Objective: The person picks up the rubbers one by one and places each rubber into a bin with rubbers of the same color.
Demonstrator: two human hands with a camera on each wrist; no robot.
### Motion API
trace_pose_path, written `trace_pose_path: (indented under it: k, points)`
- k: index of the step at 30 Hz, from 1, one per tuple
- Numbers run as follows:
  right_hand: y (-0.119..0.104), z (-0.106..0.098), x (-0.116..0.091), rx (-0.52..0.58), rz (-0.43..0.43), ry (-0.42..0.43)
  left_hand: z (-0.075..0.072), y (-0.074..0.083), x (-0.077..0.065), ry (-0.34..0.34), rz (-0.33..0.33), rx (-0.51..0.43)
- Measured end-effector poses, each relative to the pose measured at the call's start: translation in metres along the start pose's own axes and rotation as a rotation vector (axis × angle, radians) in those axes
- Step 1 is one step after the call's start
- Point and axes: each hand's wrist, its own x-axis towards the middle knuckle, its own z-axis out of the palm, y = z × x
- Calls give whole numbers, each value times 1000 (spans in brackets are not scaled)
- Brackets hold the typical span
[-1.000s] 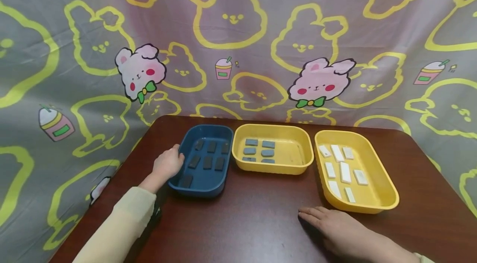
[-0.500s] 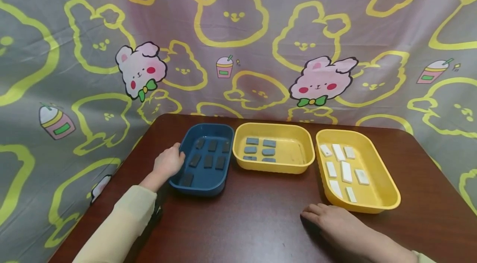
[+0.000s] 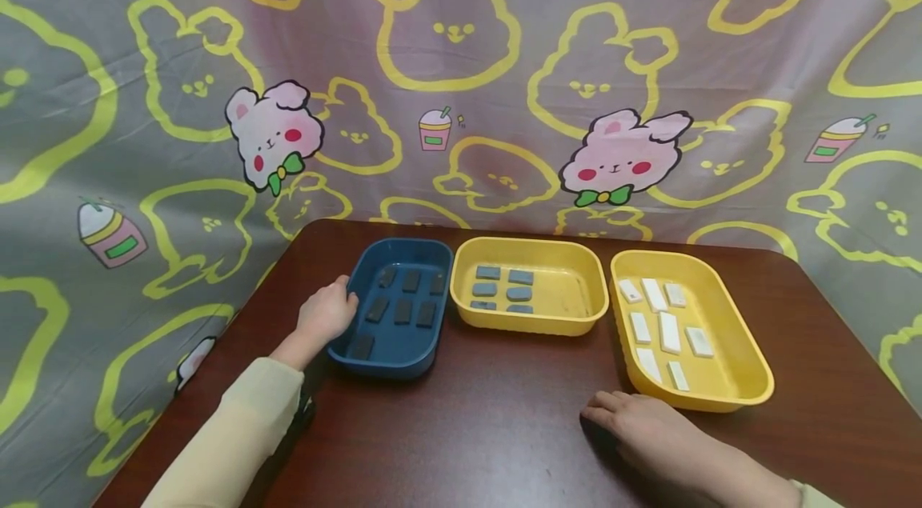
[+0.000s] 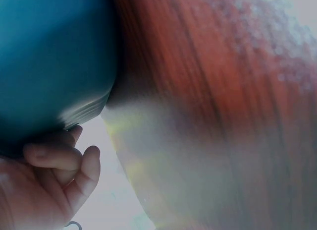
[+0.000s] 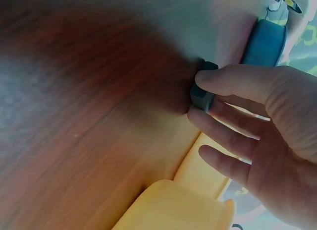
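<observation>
At the left, my left hand [image 3: 326,312] grips the side rim of a blue plastic basin [image 3: 389,371] standing on the table. Its curled fingers [image 4: 59,158] show below the outer wall in the left wrist view. Several dark grey blocks [image 3: 402,312] lie inside that basin. My right hand [image 3: 651,430] is low over the table, near the front of the right yellow basin [image 3: 756,392]. Between thumb and fingers it pinches a small dark block [image 5: 202,93], seen in the right wrist view. From the head view that block is hidden by the hand.
Several blue-grey blocks [image 3: 486,290] lie in the left half of the middle yellow basin [image 3: 533,326]. The right yellow basin bears several white blocks [image 3: 669,332]. Behind the brown table [image 3: 446,428] hangs a cartoon-printed curtain [image 3: 497,92].
My right hand's fingers have drawn in a little and the hand has shifted slightly right. The left hand stays on the blue basin's rim; the basins and the blocks in them stay put.
</observation>
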Motion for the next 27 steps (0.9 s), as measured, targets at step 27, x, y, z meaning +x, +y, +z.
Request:
trace_pose_path:
  k: [27]
  points:
    - [-35,-25,114,107,-24,184,-2,0,-1,-1,18,-3]
